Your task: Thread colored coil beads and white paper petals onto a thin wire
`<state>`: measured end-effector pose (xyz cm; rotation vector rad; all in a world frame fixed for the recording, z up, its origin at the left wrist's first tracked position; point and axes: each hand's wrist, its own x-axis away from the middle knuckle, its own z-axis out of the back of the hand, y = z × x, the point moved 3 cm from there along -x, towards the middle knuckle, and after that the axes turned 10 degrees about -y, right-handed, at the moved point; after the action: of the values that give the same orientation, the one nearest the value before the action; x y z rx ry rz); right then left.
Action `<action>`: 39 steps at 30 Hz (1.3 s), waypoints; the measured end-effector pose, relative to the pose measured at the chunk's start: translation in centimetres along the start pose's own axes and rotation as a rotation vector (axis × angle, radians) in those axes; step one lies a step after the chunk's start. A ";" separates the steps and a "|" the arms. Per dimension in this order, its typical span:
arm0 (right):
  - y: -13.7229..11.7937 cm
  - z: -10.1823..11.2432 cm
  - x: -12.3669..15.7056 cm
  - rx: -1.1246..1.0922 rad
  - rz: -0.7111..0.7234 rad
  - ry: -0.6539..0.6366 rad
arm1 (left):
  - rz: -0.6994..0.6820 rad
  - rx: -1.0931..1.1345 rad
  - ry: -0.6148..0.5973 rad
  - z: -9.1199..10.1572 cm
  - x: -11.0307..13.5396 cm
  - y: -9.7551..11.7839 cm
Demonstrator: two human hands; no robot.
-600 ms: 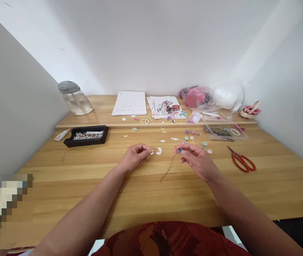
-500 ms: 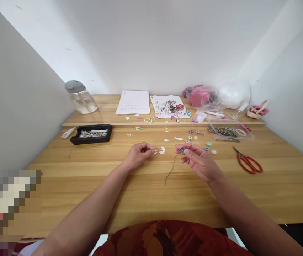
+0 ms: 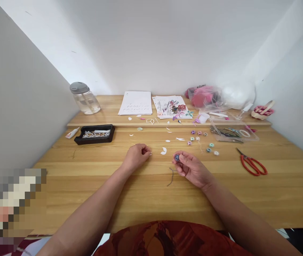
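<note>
Right hand [image 3: 192, 169] rests on the table [image 3: 274, 185], pinching a blue bead [image 3: 177, 158] on a wire [image 3: 171, 175], lower and nearer than before; left hand [image 3: 137, 156] stays curled, contents unclear.

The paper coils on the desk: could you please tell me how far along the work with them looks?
Done: several coils lie finished on the table. In hand: the right hand pinches a blue coil with a wire trailing from it; the left hand holds a white scrap. Left: loose white petals lie unused.
</note>
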<state>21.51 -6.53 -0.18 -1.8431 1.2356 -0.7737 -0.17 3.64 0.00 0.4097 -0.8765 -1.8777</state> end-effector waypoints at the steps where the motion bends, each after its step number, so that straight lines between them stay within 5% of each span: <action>1: 0.0 0.0 0.0 -0.002 0.003 -0.003 | 0.010 -0.007 0.000 0.0 0.0 0.0; 13: 0.1 0.5 -0.2 -0.021 0.020 0.016 | -0.027 -0.022 0.151 0.5 -0.3 -0.6; 17: 0.2 0.5 -0.3 -0.038 0.027 0.048 | -0.273 0.076 0.291 0.4 1.2 1.8; 23: 0.9 -0.5 -0.6 -0.017 -0.008 0.075 | -0.604 0.191 0.168 -2.0 3.7 5.6; 39: 1.3 -2.0 -1.0 0.059 0.011 0.067 | -0.517 0.263 0.137 -2.9 3.6 5.2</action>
<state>18.90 -6.41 -0.26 -1.7743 1.2513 -0.8624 3.29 -2.05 2.17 0.9919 -0.9921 -2.1679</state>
